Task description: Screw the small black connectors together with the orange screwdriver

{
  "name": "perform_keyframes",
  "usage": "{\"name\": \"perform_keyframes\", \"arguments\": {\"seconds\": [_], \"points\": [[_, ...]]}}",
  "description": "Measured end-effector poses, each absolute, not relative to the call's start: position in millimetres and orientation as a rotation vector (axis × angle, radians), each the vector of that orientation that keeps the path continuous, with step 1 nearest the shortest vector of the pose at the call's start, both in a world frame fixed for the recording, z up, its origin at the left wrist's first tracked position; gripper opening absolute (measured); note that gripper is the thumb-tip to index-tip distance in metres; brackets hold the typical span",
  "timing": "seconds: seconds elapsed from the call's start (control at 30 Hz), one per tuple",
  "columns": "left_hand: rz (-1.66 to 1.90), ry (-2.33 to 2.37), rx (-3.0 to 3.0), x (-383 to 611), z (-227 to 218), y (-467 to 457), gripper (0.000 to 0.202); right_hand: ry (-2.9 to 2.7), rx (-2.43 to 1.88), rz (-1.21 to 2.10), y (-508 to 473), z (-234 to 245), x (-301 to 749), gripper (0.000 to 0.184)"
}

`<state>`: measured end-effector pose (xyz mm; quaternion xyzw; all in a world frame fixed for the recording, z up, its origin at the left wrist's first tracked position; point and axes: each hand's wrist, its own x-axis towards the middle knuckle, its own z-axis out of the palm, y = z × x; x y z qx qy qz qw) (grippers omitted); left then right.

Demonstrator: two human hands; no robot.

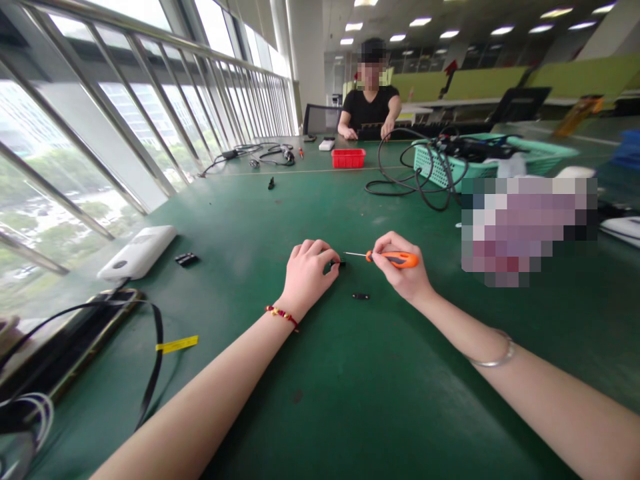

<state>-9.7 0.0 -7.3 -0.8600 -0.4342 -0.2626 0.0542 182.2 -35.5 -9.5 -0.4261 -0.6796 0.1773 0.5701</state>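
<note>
My right hand point(407, 270) is closed around the orange and black handle of a screwdriver point(400, 259). Its thin shaft points left, and the tip is close to a small black part point(339, 263) on the table. My left hand point(311, 270) pinches that black part between thumb and fingers, which hide much of it; its exact kind is too small to make out. Just in front of both hands, a second small black piece point(361, 296) with bright ends lies flat on the green table point(320, 400).
A white power bank point(140, 252), a black block point(187, 259) and a cable with a yellow tag point(177, 344) lie left. Farther back are a red tray point(349, 159), black cables point(395, 190) and a green basket point(435, 167). Opposite sits a person point(370, 103). A railing runs along the left.
</note>
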Motion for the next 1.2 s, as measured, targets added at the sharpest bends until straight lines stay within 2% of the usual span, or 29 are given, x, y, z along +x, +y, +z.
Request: {"name": "perform_keyframes", "arguments": {"seconds": [0.17,0.3,0.43,0.63,0.97,1.2], "points": [[-0.713,-1.287,-2.623,-7.1,-1.8,-2.3,0.014,-1.614,-1.005,0.38,-36.4,-9.4,181.8,0.011],[-0.668,-1.338,-2.675,-6.4,-0.9,-3.5,0.01,-1.693,-1.075,0.22,-32.5,-12.2,182.1,0.003],[-0.751,-1.413,-2.756,-7.4,-4.8,-2.6,0.006,-1.902,-1.184,0.058,-25.7,-16.3,184.1,0.011],[-0.862,-1.33,-2.937,-6.1,-6.5,-3.0,0.014,-2.146,-1.231,0.055,-23.0,-19.8,184.4,0.013],[-0.862,-1.294,-2.972,-6.7,-6.9,-2.4,0.01,-2.233,-1.222,-0.034,-25.2,-16.6,183.3,0.011],[-0.787,-1.181,-2.973,-6.9,-7.1,-2.4,0.006,-2.16,-1.206,0.028,-25.9,-17.4,185.2,0.012]]}}
